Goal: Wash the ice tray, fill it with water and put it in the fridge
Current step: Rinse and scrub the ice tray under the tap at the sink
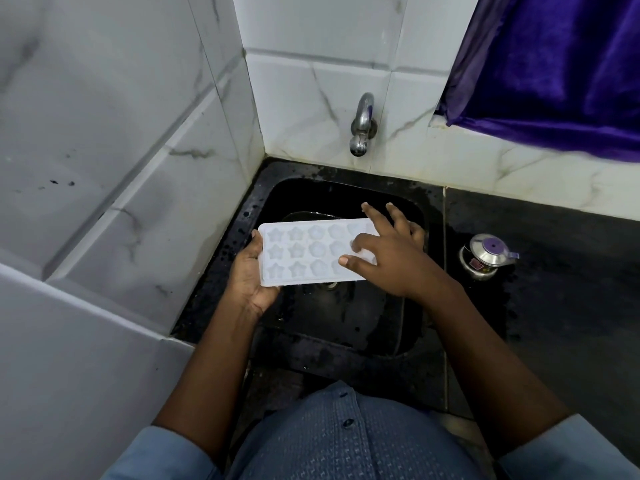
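The left hand (251,275) is gripping the left end of the ice tray (304,252), thumb hooked over its rim. The right hand (391,258) is lying on its right end with fingers spread, seemingly rubbing the moulds. The ice tray is being held level over the sink (346,341) in the bench's (554,306) back-left corner, below a tap (362,126) showing no water. I'd say washing is under way; filling and the fridge are left to do.

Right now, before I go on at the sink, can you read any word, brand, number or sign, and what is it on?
Nothing here is readable.
On the small steel container: a red and dark label, too small and blurred to read.
On the ice tray: star and rounded moulds only, no lettering seen.
On the tap: a blue mark, no letters legible.
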Motion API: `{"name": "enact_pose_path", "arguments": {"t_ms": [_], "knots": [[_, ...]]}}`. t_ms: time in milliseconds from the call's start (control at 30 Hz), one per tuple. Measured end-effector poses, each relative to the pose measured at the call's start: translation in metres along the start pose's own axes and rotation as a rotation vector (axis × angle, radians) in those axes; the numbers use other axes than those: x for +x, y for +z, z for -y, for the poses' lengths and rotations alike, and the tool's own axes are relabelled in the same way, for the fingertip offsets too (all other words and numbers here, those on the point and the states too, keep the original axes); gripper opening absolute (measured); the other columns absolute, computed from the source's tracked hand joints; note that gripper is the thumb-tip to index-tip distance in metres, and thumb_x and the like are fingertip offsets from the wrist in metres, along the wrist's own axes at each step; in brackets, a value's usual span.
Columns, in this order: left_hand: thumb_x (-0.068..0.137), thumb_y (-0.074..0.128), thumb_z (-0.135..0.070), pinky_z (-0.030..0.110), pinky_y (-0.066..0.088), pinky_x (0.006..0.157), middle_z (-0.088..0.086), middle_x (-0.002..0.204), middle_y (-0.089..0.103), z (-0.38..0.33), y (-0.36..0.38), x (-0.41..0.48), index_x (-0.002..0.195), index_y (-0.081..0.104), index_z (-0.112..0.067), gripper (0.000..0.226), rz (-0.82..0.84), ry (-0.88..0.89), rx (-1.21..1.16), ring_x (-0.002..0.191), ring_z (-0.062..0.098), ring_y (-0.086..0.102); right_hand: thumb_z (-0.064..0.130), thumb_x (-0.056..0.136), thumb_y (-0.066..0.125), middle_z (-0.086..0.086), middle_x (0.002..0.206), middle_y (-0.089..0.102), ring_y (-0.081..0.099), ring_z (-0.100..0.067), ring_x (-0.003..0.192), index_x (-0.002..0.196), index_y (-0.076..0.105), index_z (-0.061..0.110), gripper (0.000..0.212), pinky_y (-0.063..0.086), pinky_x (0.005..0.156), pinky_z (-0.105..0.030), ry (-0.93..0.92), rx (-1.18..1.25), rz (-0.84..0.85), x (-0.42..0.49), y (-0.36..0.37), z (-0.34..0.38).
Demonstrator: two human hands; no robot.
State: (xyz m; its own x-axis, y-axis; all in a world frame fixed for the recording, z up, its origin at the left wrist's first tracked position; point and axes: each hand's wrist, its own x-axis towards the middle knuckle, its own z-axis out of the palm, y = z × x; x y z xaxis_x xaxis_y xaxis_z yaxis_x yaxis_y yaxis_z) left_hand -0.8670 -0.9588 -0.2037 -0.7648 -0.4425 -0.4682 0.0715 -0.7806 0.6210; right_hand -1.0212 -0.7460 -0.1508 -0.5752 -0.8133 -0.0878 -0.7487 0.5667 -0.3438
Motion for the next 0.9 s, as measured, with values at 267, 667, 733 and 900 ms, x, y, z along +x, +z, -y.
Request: {"name": "enact_pose_path", "arguments": {"t_ms": [267,667,733,900], "knots": [[0.110,0.043,-0.052,0.049,0.066,0.072,0.019,0.124,0.077,-0.007,-0.009,0.001,0.127,0.070,-0.005,0.057,-0.018,0.020,-0.003,0.107,0.036,0.078,0.085,0.084,0.048,0.005,0.176,0.004,-0.007,-0.028,0.160,0.124,0.054,0.043,0.058,0.008,0.119,-0.059,0.081,-0.027,-0.069,-0.002,-0.013,-0.021],[0.111,0.042,-0.051,0.049,0.066,0.072,0.019,0.124,0.077,-0.007,-0.007,0.002,0.127,0.069,-0.005,0.056,-0.007,0.011,-0.015,0.107,0.036,0.078,0.080,0.090,0.048,0.006,0.176,0.002,-0.010,-0.027,0.160,0.114,0.063,0.043,0.047,0.005,0.120,-0.056,0.088,-0.039,-0.038,-0.005,-0.011,-0.021],[0.110,0.042,-0.051,0.049,0.066,0.071,0.019,0.123,0.077,-0.008,-0.006,0.002,0.125,0.070,-0.006,0.055,-0.011,0.011,-0.013,0.106,0.035,0.078,0.081,0.088,0.047,0.005,0.176,0.003,-0.009,-0.026,0.160,0.105,0.062,0.040,0.047,0.005,0.119,-0.055,0.078,-0.041,-0.040,-0.004,-0.011,-0.023],[0.110,0.043,-0.051,0.049,0.066,0.072,0.020,0.124,0.077,-0.007,-0.003,0.002,0.125,0.070,-0.005,0.055,-0.014,0.008,-0.001,0.107,0.036,0.078,0.086,0.084,0.040,0.007,0.176,0.004,-0.010,-0.025,0.160,0.112,0.062,0.041,0.058,0.004,0.120,-0.055,0.064,-0.032,-0.011,-0.003,-0.010,-0.021]]}}
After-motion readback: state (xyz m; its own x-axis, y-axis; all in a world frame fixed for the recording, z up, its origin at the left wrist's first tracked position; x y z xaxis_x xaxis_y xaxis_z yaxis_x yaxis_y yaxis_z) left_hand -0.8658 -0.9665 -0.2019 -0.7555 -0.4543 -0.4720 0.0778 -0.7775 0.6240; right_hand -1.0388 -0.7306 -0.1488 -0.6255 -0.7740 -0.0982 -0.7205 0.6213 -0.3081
